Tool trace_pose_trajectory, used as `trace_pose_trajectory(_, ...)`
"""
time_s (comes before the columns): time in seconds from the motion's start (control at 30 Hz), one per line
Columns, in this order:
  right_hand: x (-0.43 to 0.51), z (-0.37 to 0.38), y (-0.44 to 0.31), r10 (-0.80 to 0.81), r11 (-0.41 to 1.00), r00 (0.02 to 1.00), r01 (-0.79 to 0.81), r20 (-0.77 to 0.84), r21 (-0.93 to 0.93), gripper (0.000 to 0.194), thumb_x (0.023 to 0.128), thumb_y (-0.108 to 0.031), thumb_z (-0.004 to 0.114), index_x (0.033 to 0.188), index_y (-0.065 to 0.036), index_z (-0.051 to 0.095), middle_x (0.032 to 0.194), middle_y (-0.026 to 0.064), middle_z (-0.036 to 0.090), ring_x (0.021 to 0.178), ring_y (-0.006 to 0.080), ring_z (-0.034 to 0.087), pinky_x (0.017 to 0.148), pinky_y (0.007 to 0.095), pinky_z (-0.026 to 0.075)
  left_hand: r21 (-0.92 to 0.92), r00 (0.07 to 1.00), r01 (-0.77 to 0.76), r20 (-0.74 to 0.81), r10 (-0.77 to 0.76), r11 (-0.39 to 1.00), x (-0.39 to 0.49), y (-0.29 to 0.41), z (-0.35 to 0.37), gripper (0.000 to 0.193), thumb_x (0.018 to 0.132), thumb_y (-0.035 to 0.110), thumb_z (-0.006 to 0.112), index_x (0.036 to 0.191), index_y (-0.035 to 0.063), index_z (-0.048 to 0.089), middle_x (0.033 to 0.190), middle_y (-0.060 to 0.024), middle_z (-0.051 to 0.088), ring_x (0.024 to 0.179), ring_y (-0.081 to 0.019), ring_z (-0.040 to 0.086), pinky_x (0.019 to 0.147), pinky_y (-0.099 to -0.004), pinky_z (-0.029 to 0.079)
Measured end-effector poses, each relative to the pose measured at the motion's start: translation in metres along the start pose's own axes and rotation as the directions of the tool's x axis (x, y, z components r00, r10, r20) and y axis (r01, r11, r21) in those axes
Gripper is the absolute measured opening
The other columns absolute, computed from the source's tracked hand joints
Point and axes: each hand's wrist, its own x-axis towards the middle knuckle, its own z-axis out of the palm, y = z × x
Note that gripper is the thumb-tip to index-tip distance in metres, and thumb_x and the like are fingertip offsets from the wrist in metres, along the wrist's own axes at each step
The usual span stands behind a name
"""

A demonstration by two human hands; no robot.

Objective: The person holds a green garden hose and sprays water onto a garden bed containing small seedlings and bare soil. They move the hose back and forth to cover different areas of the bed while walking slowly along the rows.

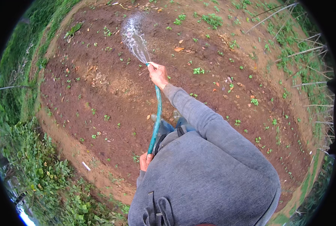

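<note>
My right hand (158, 74) grips a green garden hose (158, 108) close to its outlet, fingers and thumb closed around the end. From that end a flat fan of water (138, 46) leaves and breaks into spray over the brown soil (122, 104). Lower on the same hose, beside my waist, my left hand (146, 161) is closed around it, partly hidden by my grey sweatshirt. Between the two hands the hose runs in a gentle curve in front of my legs. Small green seedlings (198, 70) dot the damp ground about the spray.
Leafy bushes (40, 175) border the soil at lower left, and grass (18, 70) grows along the left edge. Thin bamboo-like stakes (300, 53) lean along the right side. Dry leaves (179, 49) lie scattered, and a small white strip (86, 166) rests at lower left. My shoes (177, 114) stand on the soil.
</note>
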Motion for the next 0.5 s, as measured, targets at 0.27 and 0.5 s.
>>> trace_pose_trajectory(0.27,-0.011,-0.055,0.024,0.107,0.994,0.964,-0.109,-0.243,0.006,0.023,0.089,-0.022,0.063,0.104,-0.008,0.072,0.063,0.0043,0.060,0.060,0.0117,0.058,0.057,0.0324,0.045,0.082,0.999,0.008,0.051,-0.013,0.997,0.013,0.011,-0.005,0.056,0.095,0.054,0.049,0.066,0.0064,0.045,0.059,0.0045,0.041,0.059,-0.0092,0.036,0.051,-0.0323,0.028)
trace_pose_trajectory(0.5,-0.063,-0.181,0.051,0.171,0.975,0.755,-0.224,-0.633,-0.004,0.022,0.091,-0.021,0.062,0.106,-0.008,0.072,0.064,0.0037,0.059,0.058,0.0125,0.056,0.057,0.0336,0.046,0.138,0.968,0.020,0.247,-0.054,0.990,0.048,0.026,0.001,0.053,0.095,0.050,0.054,0.069,0.0032,0.049,0.062,0.0042,0.041,0.062,-0.0094,0.037,0.054,-0.0325,0.031)
